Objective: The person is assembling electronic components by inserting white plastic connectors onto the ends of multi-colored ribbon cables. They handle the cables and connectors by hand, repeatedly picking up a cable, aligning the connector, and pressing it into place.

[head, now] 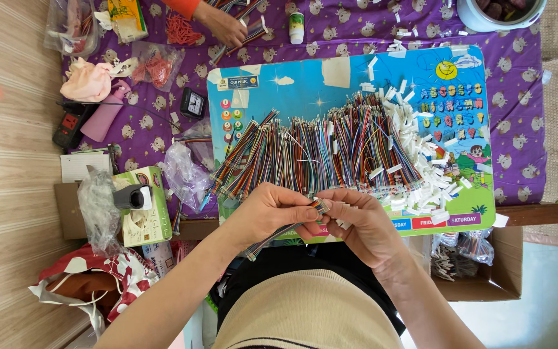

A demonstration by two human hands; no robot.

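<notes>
My left hand (271,211) and my right hand (360,220) meet over the near edge of a colourful children's board (305,90). Both pinch one bundle of multicoloured ribbon wires (278,234); its connector end sits between my thumbs and its tail hangs down to the left below my left palm. Just beyond my hands, a wide spread of the same wire bundles (318,152) lies across the board. A heap of small white paper strips (424,165) lies to their right.
Another person's hand (224,24) works with wires at the far edge of the purple tablecloth (518,103). A pink bottle (106,113), small clock (193,103), green box (144,207) and plastic bags lie at left. A cardboard box (485,265) stands at lower right, a white pot (495,14) at the far right.
</notes>
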